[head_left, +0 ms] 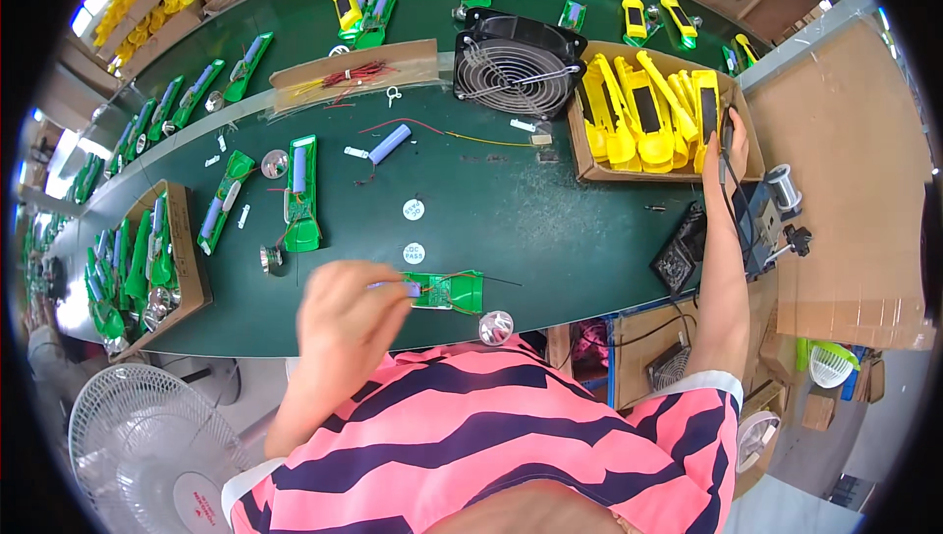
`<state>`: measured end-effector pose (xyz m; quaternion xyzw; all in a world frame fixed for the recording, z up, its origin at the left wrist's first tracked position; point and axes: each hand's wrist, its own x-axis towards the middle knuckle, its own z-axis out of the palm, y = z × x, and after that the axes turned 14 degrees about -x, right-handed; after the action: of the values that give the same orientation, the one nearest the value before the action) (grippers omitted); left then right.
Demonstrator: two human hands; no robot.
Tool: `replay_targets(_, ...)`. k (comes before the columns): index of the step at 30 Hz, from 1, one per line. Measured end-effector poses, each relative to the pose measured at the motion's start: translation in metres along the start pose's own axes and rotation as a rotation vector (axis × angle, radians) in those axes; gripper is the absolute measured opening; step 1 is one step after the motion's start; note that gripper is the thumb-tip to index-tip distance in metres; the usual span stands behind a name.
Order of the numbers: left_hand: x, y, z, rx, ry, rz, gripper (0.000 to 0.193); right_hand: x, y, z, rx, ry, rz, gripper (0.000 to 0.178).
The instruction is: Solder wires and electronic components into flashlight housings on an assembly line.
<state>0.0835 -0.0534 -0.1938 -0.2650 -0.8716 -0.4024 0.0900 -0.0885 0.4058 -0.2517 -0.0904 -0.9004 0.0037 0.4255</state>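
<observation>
My left hand [352, 313] is closed, its fingers pinched at the left end of a green torch housing [462, 292]. The hand hides that end. A purple battery cell [413, 289], wires and a circuit board lie in the housing. A round silver reflector [496, 328] hangs by wires at its right end, near the table edge. At the right my right hand [735, 149] is closed around a black corded handle, apparently a soldering iron [725, 133], beside a carton [629, 177] of yellow covers [648, 126]. Its tip cannot be made out.
A black fan [516, 67] stands behind. Green housings [303, 190] and a loose cell [390, 144] lie at left and middle, near a carton [187, 249] of more housings. Solder wire [783, 187] and a black stand [680, 249] are at right. Wires lie on cardboard [354, 77].
</observation>
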Motion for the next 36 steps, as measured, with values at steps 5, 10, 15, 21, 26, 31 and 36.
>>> replay_targets(5, 0.02, -0.033, 0.089, -0.011, -0.275, 0.132, 0.032, 0.007, -0.022, -0.036, 0.341, 0.114, 0.08, 0.037)
replay_targets(10, 0.014, -0.056, 0.121, -0.099, -0.164, 0.375, 0.018, -0.068, -0.106, -0.088, 0.752, -0.073, 0.135, 0.035)
replay_targets(15, 0.002, -0.049, 0.097, -0.8, 0.091, 0.126, 0.01, -0.136, -0.178, -0.097, 0.287, -0.478, -0.214, 0.026)
replay_targets(21, -0.007, -0.05, 0.064, -0.54, 0.319, -0.072, 0.009, -0.16, -0.2, -0.081, 0.512, -0.704, -0.486, 0.047)
replay_targets(26, -0.005, -0.08, 0.049, 0.316, 0.106, -0.046, 0.008, -0.157, -0.195, -0.085, 0.567, -0.486, -0.597, 0.043)
replay_targets(31, 0.008, -0.097, 0.051, 0.237, -0.139, -0.053, 0.004, -0.155, -0.188, -0.114, 0.728, -0.44, -0.335, 0.025)
replay_targets(36, 0.023, -0.096, 0.052, 0.105, -0.245, -0.118, 0.006, -0.183, -0.205, -0.113, 1.306, -0.677, 0.556, 0.018)
